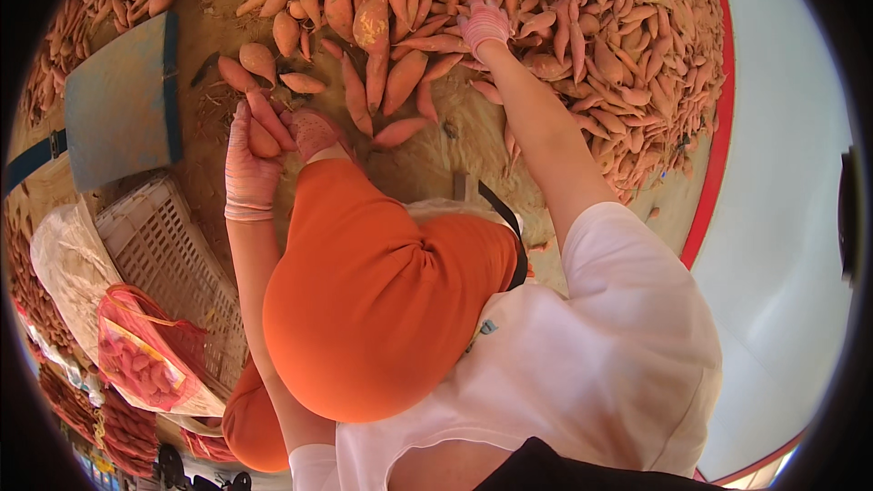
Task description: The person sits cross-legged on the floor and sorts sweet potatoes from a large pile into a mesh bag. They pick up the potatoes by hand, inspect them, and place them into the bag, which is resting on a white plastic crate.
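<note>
My left hand (254, 174), in a striped knit glove, holds a slim sweet potato (271, 121). A rounder sweet potato (262, 141) rests against the same palm. My right hand (485, 24), gloved too, reaches down onto the heap of sweet potatoes (631, 34). Its fingertips are partly hidden among the roots, so I cannot tell whether it grips one. Between my hands, several loose sweet potatoes lie on the dirty floor, including a broad one (404, 82) and a long one with a yellowish patch (372, 20).
My pink perforated shoe (315, 134) is close to the left hand. To the left are a blue-grey panel (123, 106), a white plastic crate (170, 239) and a red mesh bag (143, 354) with a printed label. A pale wall with a red band (716, 136) bounds the heap on the right.
</note>
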Demonstrator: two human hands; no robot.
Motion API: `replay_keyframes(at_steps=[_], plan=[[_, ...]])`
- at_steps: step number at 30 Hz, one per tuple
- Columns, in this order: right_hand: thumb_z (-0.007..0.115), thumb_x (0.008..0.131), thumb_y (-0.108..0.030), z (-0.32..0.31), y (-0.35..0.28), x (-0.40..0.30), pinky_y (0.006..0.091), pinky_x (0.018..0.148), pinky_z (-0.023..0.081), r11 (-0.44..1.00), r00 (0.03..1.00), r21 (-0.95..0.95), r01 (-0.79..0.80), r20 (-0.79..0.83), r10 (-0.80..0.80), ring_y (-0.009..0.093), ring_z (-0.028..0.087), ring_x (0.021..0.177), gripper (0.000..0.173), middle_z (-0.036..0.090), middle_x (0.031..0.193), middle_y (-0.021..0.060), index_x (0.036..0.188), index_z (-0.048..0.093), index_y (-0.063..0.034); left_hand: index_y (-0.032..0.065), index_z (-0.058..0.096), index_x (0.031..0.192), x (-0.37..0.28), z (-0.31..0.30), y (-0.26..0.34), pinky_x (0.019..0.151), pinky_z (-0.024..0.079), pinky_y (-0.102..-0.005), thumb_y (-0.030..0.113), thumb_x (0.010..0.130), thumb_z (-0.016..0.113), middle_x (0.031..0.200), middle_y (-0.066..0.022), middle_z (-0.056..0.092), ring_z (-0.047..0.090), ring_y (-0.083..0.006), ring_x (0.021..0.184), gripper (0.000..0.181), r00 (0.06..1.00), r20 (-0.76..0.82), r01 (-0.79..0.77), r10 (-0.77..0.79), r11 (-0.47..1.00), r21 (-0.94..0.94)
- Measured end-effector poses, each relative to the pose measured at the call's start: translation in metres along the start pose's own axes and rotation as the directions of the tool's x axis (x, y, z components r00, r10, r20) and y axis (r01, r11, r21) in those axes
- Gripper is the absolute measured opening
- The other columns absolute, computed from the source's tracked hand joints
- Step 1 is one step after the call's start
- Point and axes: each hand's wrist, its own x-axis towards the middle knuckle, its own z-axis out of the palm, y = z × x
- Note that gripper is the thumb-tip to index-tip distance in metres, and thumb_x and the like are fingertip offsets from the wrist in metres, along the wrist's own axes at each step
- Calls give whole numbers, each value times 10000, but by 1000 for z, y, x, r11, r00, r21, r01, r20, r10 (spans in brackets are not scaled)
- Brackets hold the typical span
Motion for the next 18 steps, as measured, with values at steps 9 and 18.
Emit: replay_keyframes(at_steps=[9, 18], plan=[[673, 832, -319, 7, -81, -84, 445, 847, 498, 845, 891, 288, 451, -90, -446, 325, 598, 1023, 254, 631, 1056, 102, 1044, 676, -179, 28, 459, 1312, -13, -17, -7, 942, 431, -384, 330, 963, 544, 1065, -92, 555, 529, -234, 996, 469, 998, 18, -58, 62, 983, -175], [565, 890, -136, 10, -51, -96, 424, 917, 475, 853, 962, 462, 244, -225, -153, 361, 582, 1037, 257, 609, 1145, 189, 1114, 652, -45, 20, 427, 1336, -39, -41, -15, 1038, 362, -411, 248, 933, 587, 1201, -93, 500, 475, -240, 1122, 490, 987, -37, -159, 155, 969, -190]])
